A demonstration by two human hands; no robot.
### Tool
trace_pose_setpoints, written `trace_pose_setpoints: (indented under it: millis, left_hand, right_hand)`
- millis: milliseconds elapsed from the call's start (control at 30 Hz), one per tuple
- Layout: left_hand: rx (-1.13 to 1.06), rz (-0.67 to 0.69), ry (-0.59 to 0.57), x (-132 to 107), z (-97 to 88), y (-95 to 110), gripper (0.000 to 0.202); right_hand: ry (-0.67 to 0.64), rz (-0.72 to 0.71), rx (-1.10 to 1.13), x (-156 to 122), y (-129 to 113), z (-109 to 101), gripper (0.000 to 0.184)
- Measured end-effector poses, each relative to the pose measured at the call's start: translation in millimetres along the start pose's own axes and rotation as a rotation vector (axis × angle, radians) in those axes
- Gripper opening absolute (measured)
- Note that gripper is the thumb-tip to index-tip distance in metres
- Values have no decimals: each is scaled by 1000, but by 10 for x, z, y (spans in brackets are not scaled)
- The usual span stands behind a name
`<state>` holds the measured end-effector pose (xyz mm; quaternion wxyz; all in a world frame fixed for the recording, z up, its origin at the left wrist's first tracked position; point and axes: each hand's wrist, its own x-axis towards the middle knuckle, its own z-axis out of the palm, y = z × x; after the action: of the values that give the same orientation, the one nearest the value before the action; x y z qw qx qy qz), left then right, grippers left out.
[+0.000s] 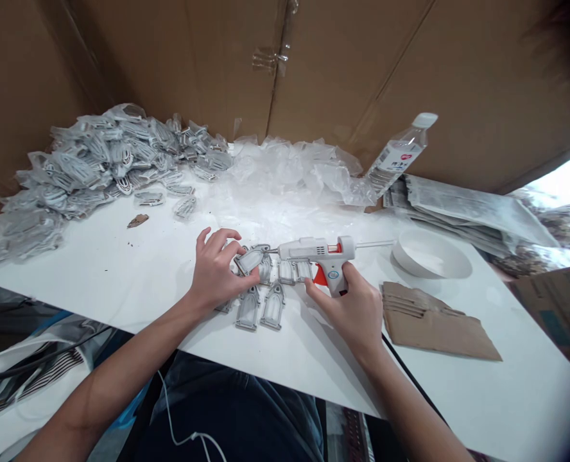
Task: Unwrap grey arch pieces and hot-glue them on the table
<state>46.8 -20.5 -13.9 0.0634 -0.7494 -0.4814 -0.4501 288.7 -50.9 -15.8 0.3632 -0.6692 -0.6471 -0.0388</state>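
My right hand [355, 308] is closed around the handle of a white hot glue gun [309, 248] with a red trigger. A clear glue stick [374, 244] sticks out of its back end. The gun points left, its nozzle at the small grey frame-shaped piece [250, 260] pinched between the thumb and fingers of my left hand [217, 269]; I cannot tell whether they touch. Several similar pieces lie beneath and around it, among them one grey piece [272, 307] nearest me. My left hand partly covers some of them.
Bagged grey pieces [97, 154] are heaped at the back left, beside crumpled clear plastic bags [289, 170]. A bottle [398, 157] leans at the back right. A white bowl [432, 255], folded cardboard [439, 327] and stacked flat packs [477, 208] lie right. Cardboard walls [208, 70] enclose the table.
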Motion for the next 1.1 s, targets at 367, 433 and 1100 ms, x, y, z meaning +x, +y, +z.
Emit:
trace_pose_setpoints:
  millis: [367,433,1100]
  left_hand:
    - [23,18,-13,-6,2,-7,20]
    - [27,17,-16,-9,3,-9,20]
    - [-57,-64,-59,1,13,-43,19]
  right_hand:
    - [61,-45,-70,-15,25,26,40]
    - [60,-54,-77,-13,21,20,39]
    - [8,-13,50,-1,-14,-40,47]
